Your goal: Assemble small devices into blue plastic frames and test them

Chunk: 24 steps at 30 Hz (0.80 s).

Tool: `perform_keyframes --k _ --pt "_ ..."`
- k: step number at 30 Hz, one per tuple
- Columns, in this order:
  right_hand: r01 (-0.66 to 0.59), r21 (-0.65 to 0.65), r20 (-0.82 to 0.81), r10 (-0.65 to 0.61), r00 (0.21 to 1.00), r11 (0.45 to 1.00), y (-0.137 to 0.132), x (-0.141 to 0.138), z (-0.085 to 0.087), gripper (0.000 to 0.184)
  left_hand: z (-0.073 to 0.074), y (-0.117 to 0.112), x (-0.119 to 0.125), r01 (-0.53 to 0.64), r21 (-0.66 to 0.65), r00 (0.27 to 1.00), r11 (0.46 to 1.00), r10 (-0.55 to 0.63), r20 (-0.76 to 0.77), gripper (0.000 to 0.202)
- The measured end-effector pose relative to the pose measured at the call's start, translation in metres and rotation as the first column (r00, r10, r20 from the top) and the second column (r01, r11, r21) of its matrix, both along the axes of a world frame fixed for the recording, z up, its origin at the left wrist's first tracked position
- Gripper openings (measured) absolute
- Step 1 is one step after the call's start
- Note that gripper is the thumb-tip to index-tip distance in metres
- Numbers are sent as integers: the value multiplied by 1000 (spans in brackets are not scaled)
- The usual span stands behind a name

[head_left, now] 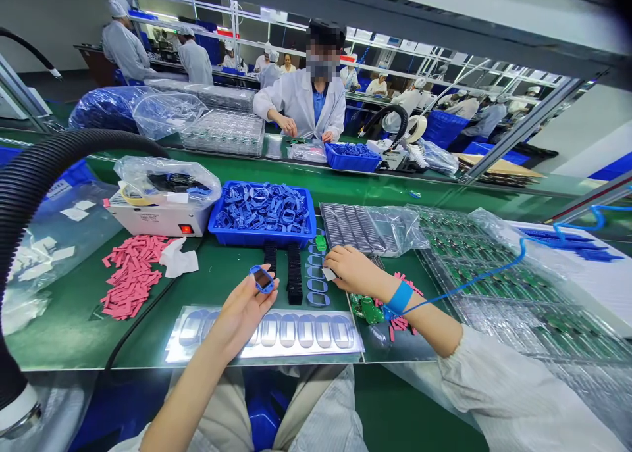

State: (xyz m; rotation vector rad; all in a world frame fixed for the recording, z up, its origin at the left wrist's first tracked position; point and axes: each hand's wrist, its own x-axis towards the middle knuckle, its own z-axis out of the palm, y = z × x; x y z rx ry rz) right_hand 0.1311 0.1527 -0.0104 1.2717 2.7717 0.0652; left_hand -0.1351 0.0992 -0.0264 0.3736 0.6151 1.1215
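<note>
In my left hand (247,310) is a blue plastic frame (263,279) with a dark rectangular piece inside it, held up in the fingers. My right hand (348,268), wearing a blue wrist strap (399,299) with a cord, has its fingers closed at a small white piece (328,274). It is over a column of blue frames (317,285) laid flat on the green mat. Left of that column stand stacks of thin black pieces (295,277). Below lies a strip of clear oval films (305,331), partly covered by my left forearm. Green circuit boards (365,308) lie under my right wrist.
A blue bin (261,238) full of blue frames stands behind. Pink strips (131,277) are piled left, near a white box (153,216) and a black hose (20,241). Trays of circuit boards (484,268) cover the right. A co-worker (306,103) sits opposite.
</note>
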Motion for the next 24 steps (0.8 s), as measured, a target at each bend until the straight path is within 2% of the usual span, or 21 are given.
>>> perform_keyframes --k 4,7,11,14,17,19,21,24 --pt "-25 -57 -21 24 999 998 13 -2 4 24 0 -1 1 2 5 1000 1000 -2 2 19" --pt "2 -56 -109 -8 994 998 16 0 7 25 0 0 0 8 17 1000 1000 -8 0 19" --pt "121 -1 -312 -116 943 993 6 6 15 34 3 0 -1 53 43 999 998 -52 -10 23" --pt "153 17 -445 -130 886 988 -13 6 28 32 13 -7 1 102 65 995 993 -101 -12 28" --pt "106 13 -516 -85 853 994 -40 -6 48 32 25 -21 10 196 97 980 976 -191 -51 35" --pt "27 -9 -540 -28 841 1000 -58 -16 61 33 29 -33 19 288 109 957 952 -282 -66 38" --pt "-69 -54 -543 29 839 996 -72 -26 72 31 30 -43 29 353 107 936 930 -351 -33 38" --pt "-140 -124 -509 58 859 982 -84 -35 78 28 28 -57 40 363 87 930 928 -366 24 35"
